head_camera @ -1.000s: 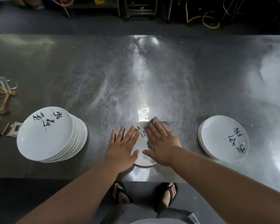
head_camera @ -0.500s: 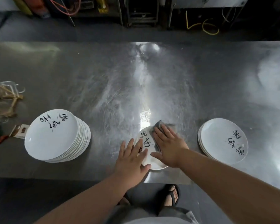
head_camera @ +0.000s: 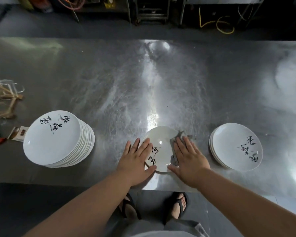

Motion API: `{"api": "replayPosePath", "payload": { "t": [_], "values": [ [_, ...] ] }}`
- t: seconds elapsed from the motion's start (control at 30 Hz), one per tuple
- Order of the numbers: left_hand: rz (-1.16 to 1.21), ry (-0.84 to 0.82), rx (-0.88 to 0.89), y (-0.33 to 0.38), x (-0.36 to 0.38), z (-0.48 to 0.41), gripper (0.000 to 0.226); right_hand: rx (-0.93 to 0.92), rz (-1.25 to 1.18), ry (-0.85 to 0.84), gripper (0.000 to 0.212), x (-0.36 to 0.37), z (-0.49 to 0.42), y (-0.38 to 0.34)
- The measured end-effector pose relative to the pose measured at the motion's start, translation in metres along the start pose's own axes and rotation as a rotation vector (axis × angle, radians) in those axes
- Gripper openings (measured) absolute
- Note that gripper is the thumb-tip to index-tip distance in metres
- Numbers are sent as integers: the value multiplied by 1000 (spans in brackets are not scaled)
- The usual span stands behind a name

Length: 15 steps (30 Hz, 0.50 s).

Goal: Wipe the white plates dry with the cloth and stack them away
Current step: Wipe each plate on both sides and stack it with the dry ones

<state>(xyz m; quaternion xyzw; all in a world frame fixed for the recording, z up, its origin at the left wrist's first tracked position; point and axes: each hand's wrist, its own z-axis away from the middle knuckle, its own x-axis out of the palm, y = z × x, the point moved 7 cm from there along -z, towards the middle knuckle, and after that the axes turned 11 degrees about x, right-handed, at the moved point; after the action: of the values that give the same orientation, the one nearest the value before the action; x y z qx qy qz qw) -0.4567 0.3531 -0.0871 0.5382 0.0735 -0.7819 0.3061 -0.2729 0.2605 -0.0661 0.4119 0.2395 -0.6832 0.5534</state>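
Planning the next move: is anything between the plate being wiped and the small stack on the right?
Nothing visible: bare table separates the plate and the right stack. Only the cloth under the right hand overhangs the plate's edge there.

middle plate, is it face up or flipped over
Face up: the middle plate lies flat on the table, its black writing showing between the left hand and the cloth.
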Motion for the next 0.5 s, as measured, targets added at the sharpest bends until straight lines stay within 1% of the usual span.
{"api": "replayPosePath", "payload": {
  "t": [0.1,0.17,0.23,0.27,0.33,0.43,0.5],
  "values": [
    [4,-2,10,2,1,0,89,-44,-18,36,95,-19,-26,-11],
    [-7,7,16,2,0,-1,88,-142,47,74,93,-35,-46,-24],
    [-12,12,6,2,1,-1,89,-192,120,71,93,-43,-56,-31],
    [-13,8,-4,2,1,-1,89,-185,125,60,94,-43,-56,-28],
    [-16,-20,-33,2,3,1,88,-118,51,5,94,-31,-45,-13],
    [-30,-17,-80,3,1,2,90,-17,-64,-46,95,-1,0,6],
    [-46,-13,-100,8,2,4,93,17,-109,-100,96,11,22,8]
  ]
}}
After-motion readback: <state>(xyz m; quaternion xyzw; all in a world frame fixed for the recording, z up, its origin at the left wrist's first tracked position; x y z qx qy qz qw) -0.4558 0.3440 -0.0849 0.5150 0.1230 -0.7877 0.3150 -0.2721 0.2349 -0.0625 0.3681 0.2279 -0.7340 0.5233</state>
